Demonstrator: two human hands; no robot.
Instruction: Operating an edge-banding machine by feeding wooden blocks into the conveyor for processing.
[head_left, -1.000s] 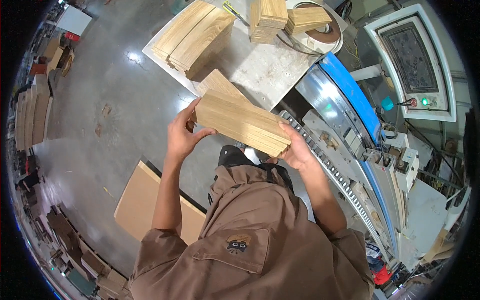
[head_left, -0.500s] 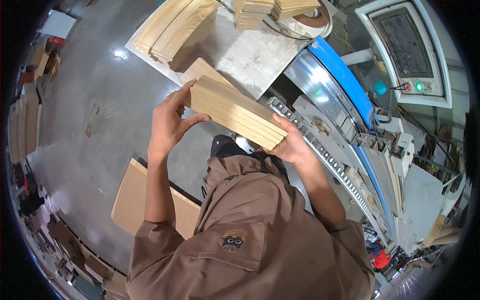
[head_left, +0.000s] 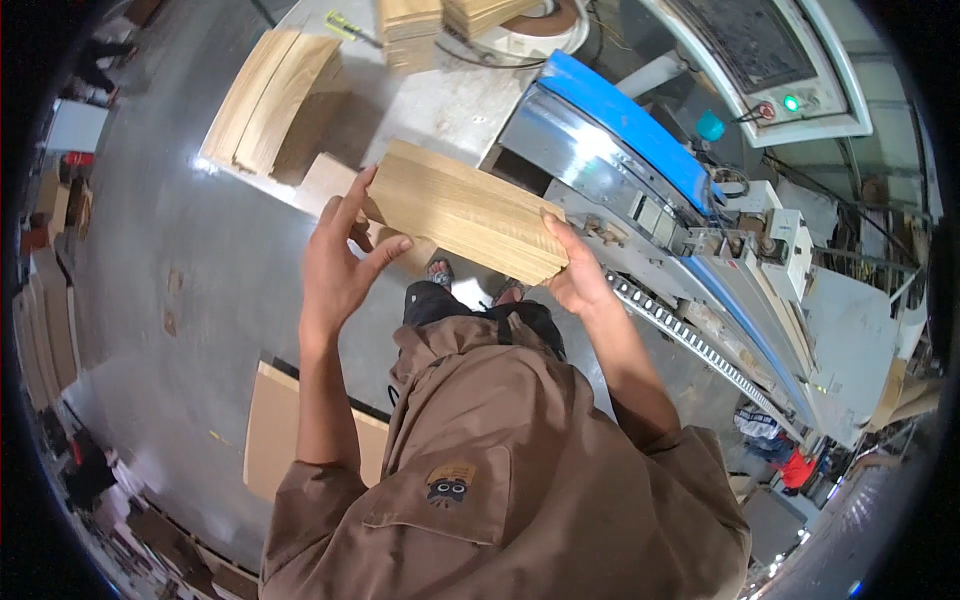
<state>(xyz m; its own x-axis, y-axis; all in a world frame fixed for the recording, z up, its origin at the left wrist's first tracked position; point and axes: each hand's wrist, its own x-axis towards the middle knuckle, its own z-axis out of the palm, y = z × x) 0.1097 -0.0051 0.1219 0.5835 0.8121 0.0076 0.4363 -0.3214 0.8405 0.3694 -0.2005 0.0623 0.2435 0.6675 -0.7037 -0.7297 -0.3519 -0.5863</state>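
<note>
A stack of narrow wood-grain boards [head_left: 465, 205] is held in front of me, its layered edges showing along the near side. My right hand [head_left: 582, 278] grips the right end, thumb on top and the other fingers mostly hidden beneath. At the left end my left hand [head_left: 335, 265] has its fingers spread; the index fingertip is at the stack's corner and the thumb stands apart. Whether the left hand bears any weight cannot be seen. Partly behind the stack, a pale board piece [head_left: 325, 182] lies at the table's near edge.
Beyond the stack stands a white table [head_left: 415, 105] with wood-grain panels [head_left: 275, 100] and a roll of edge strip [head_left: 545, 20]. A machine with a blue cover [head_left: 630, 120] and a control screen [head_left: 750, 40] is on the right. A large board [head_left: 270, 430] lies low at left.
The stack has tilted, so more of its broad top face shows. My left fingers have spread a little, and the right thumb lies further over the top. The view has shifted right.
</note>
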